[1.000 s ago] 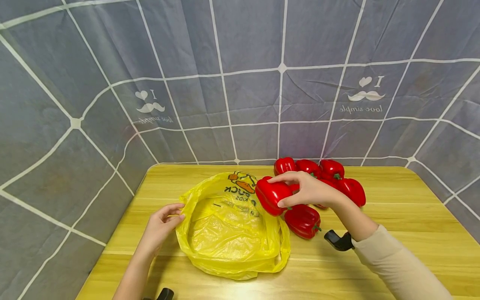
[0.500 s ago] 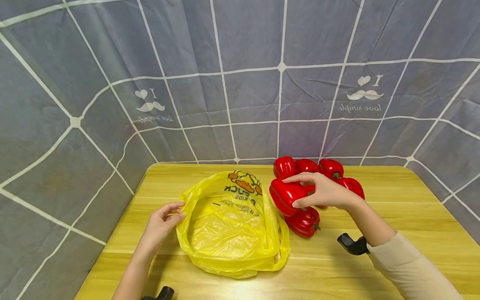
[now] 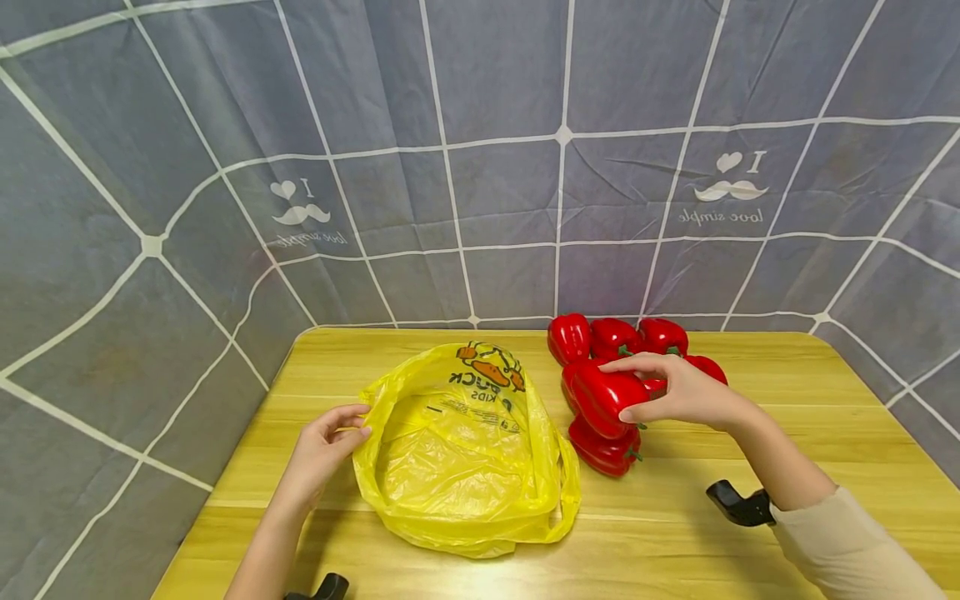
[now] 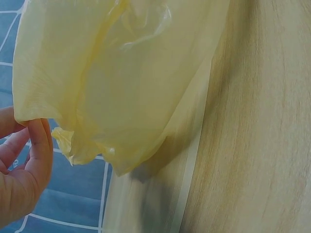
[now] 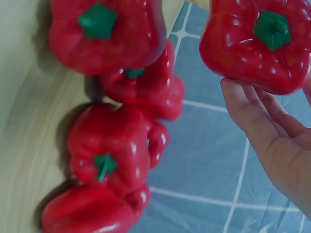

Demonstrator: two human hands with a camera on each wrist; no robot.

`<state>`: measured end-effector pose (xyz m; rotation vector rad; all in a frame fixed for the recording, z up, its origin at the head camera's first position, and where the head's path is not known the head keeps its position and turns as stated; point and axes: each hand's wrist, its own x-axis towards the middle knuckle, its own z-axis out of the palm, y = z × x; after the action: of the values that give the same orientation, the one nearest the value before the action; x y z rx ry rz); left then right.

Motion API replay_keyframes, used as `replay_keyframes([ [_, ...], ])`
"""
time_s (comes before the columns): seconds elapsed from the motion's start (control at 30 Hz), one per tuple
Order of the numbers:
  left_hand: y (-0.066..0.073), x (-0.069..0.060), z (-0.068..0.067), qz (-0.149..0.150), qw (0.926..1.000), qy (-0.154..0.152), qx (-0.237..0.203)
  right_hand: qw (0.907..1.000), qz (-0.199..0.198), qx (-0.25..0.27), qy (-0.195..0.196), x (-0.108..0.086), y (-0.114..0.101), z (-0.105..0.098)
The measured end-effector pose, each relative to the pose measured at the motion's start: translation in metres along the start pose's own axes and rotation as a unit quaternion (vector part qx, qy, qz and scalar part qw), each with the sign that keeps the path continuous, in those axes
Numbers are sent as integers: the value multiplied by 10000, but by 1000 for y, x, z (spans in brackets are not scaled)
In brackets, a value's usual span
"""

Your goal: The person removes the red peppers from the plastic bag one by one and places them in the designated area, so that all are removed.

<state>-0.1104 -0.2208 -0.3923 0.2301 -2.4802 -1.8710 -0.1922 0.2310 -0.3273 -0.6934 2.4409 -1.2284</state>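
In the head view, a yellow plastic bag (image 3: 442, 529) with a printed duck lies with its mouth spread wide. My left hand (image 3: 322, 450) pinches the left edge of its rim between thumb and fingers; the left wrist view shows the thin film (image 4: 121, 87) running out from the fingers. To the bag's right, my right hand (image 3: 678, 392) grips a red bell pepper (image 3: 603, 402) between thumb and fingers. The right wrist view shows that pepper's green stem end (image 5: 272, 29) held apart from the others. Below it in the head view is another red pepper (image 3: 603, 452).
More red bell peppers stand near the table's back edge, among them one at the left (image 3: 568, 337), one in the middle (image 3: 615, 336) and one at the right (image 3: 663, 335). All rest on a wooden table (image 3: 675, 542). A grey checked curtain (image 3: 502, 200) hangs behind and at both sides.
My right hand has moved rightward with the pepper, from the bag's right rim to over the other peppers. The left hand and the bag have hardly moved.
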Motion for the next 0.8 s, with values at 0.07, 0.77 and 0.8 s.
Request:
replay_keyframes([
  [0.07, 0, 0, 0, 7, 10000, 1, -2, 10000, -31, -4, 58, -4, 3, -2],
  [0.77, 1, 1, 0, 26, 10000, -78, 26, 9991, 216, -12, 352, -43, 34, -19],
  [0.8, 1, 1, 0, 20, 10000, -77, 28, 9991, 218, -6, 356, -44, 35, -20],
])
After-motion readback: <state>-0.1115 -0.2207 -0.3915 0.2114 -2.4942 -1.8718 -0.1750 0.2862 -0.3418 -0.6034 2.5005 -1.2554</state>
